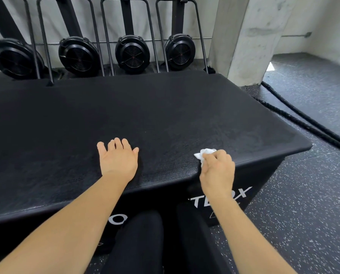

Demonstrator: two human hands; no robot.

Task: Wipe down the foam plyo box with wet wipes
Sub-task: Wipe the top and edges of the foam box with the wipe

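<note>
The black foam plyo box [145, 111] fills the middle of the view, its textured top facing me and white lettering on its front side. My left hand [118, 158] lies flat on the top near the front edge, fingers apart, holding nothing. My right hand [217, 171] is closed around a crumpled white wet wipe [203, 153], which it presses onto the top close to the front edge, toward the right corner. A faint damp sheen shows on the top's right part.
Several upright rowing machines with black fan wheels [132, 54] lean against the wall behind the box. A concrete pillar [248, 36] stands at the back right. Black battle ropes [303, 119] lie on the speckled rubber floor [307, 204] to the right. My black-clad legs [143, 244] are against the box's front.
</note>
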